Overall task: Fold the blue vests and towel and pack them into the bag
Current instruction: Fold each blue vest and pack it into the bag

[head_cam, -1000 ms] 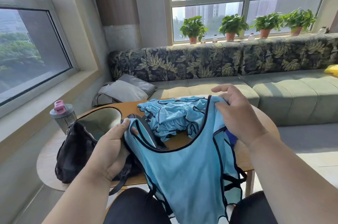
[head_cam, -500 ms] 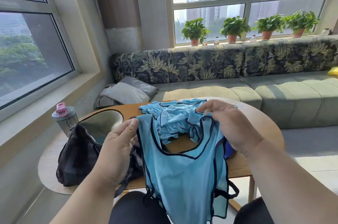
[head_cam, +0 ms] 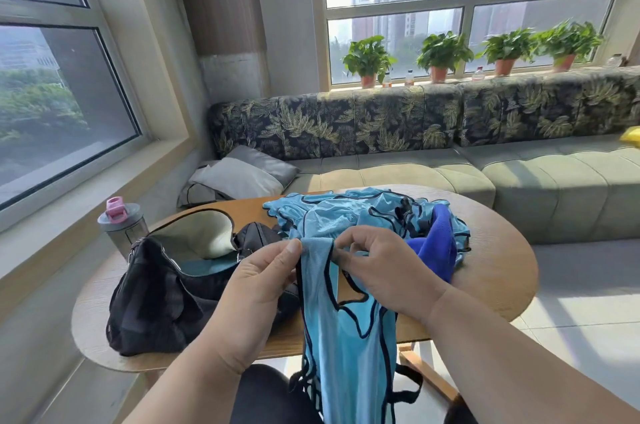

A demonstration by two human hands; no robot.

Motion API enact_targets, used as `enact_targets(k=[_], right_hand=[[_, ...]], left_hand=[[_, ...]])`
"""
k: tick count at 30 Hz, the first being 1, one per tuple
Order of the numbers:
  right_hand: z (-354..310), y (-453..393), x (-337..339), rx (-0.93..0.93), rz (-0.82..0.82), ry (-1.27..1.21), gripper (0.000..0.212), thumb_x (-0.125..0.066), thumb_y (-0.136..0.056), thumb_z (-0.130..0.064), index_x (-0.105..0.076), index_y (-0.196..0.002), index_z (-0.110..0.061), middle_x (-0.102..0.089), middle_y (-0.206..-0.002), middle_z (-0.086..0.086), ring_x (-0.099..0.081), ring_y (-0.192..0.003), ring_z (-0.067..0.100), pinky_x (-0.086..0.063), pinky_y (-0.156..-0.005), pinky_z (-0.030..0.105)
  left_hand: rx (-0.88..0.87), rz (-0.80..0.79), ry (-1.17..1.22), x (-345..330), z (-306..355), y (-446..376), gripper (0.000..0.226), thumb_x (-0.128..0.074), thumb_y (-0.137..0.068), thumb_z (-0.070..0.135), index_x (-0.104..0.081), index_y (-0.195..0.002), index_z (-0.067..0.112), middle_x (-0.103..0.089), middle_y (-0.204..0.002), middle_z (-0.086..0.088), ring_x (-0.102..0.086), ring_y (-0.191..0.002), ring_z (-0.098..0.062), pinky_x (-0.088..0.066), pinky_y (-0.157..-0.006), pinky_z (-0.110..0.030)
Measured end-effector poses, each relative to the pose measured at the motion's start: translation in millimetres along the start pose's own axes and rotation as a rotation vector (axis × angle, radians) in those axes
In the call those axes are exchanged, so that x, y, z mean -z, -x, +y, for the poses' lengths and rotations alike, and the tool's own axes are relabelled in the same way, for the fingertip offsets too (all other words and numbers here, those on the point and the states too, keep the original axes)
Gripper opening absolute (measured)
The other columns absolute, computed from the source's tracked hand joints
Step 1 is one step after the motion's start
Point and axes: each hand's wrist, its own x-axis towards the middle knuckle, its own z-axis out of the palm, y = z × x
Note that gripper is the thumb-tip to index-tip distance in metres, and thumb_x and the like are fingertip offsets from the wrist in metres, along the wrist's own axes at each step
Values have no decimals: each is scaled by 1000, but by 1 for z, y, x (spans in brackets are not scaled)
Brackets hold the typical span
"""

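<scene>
Wooden table (head_cam: pixel 491 271): both hands (left (head_cam: pixel 258 288), right (head_cam: pixel 382 271)) pinching vest (head_cam: pixel 346 347) straps together

You are in a high-up sitting room. A long green sofa with leafy cushions (head_cam: pixel 398 132) runs under big windows (head_cam: pixel 467 4). Green plants in orange pots (head_cam: pixel 440 56) line the sill.

Left hand (head_cam: pixel 258 280), right hand (head_cam: pixel 384 271) — fingertips pinched (nearly touching), forearms converging.

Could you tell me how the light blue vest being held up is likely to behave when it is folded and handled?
Probably very floppy: the vest hangs limp from where the left hand and right hand pinch its straps together. Likely light, since fingertip pinches carry it. Its sheen suggests slick fabric, so folds may slide apart, and the dangling black-edged side loops could snag.
</scene>
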Motion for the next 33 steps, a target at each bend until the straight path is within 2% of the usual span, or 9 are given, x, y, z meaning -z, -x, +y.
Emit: enact_targets(k=[5, 10, 15, 17, 20, 23, 27, 30, 33], right_hand=[[3, 1, 2, 27, 66, -58, 20, -72, -97, -39, -66, -83, -26, -50, -62, -11, -40, -55, 4, -37, -56, 20], [5, 2, 0, 35, 58, -40, 16, -73, -97, -35, -62, -87, -28, -54, -66, -3, -43, -57, 7, -42, -59, 26], [-2, 11, -4, 69, -85, -82, 22, -79, -85, -13, -60, -92, -23, -60, -77, 11, -45, -62, 11, -42, -63, 28], [-2, 12, -5, 69, -121, -64, 20, -81, -80, -18, -66, -91, -26, -62, -80, 11, -50, -66, 12, -46, -66, 32], [-1, 13, -6, 46, -151, -83, 23, -82, -75, -35, -71, -94, -27, -64, -83, 10, -52, -68, 11, -47, -66, 31], [2, 12, -7, 55, -59, -60, 18, -84, -77, -34, -72, -88, -27, -65, -83, 6, -52, -64, 8, -48, -64, 32], [7, 9, -9, 31, 128, -47, 12, -85, -80, -26, -74, -81, -29, -65, -77, 0, -54, -63, 5, -49, -63, 30], [9, 7, -6, -10, 164, -217, 12, -79, -89, -17, -78, -86, -28, -58, -66, -8, -50, -59, 10, -43, -59, 30], [8, 5, -4, -13, 166, -288, 11, -74, -95, -16, -80, -94, -25, -55, -65, -7, -48, -61, 12, -42, -59, 28]], left_hand=[[-10, 65, -59, 4, -3, -1, 37, -61, -101, 34, -77, -106, 2, -77, -109, -22, -71, -100, -27, -52, -102, -47], [64, 124, 109, 0, -7, -4, 35, -62, -94, 34, -73, -98, 2, -74, -96, -15, -66, -87, -23, -54, -86, -38], [155, 51, 360, -4, -9, -2, 30, -54, -99, 25, -71, -100, 0, -73, -95, -17, -72, -87, -23, -63, -79, -34], [177, 25, 392, -7, -8, -1, 29, -56, -97, 25, -64, -103, -2, -70, -93, -17, -70, -84, -21, -62, -79, -34], [182, 10, 385, -4, -7, -2, 26, -65, -97, 24, -62, -106, 0, -68, -94, -19, -69, -85, -22, -60, -81, -34], [183, 4, 335, 1, -8, -3, 29, -68, -96, 28, -63, -112, 5, -66, -104, -21, -66, -92, -26, -56, -84, -37], [156, 14, 282, 1, -9, 1, 10, -68, -91, 26, -70, -82, 21, -66, -88, -7, -63, -77, -16, -55, -67, -25], [113, 1, 287, 7, -10, 1, 19, -81, -86, 24, -64, -78, 20, -62, -91, -9, -59, -76, -18, -51, -60, -24], [75, -24, 313, 14, -15, 0, 37, -92, -69, 37, -61, -78, 19, -59, -101, -14, -58, -87, -23, -50, -72, -32]])
